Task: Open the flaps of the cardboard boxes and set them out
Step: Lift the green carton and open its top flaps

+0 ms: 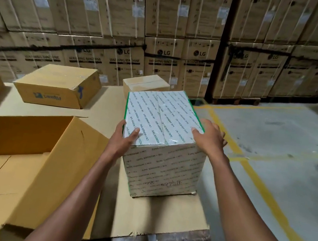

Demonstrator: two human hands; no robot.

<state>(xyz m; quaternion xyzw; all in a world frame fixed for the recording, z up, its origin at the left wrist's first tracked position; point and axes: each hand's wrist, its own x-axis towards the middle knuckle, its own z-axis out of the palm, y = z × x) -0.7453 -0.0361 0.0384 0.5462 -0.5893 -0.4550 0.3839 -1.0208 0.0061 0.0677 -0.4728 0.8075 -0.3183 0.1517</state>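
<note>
- Left hand [124, 139] is on the near-left top corner of the printed white box [164, 161], thumb lying flat on the top, the rest wrapped down the left side, so that grip is closed around the corner.
- Right hand [209, 138] does the same on the right top edge: thumb on the top panel, fingers curling over the right side. Both hands clamp the box from opposite sides.
- The box sits on the table [161, 221] near its right edge, flaps shut, green trim along the top edges, repeating tape-brand text all over it.
- Just left of it there's a big open brown carton [25, 173], flap standing up.
- Further back: a closed Flipkart box [57, 88], plus a smaller taped brown box [145, 83] right behind the white one.
- Back wall is stacked LG washing machine cartons [161, 64].
- Concrete floor [290, 158] with yellow lines on the right.
</note>
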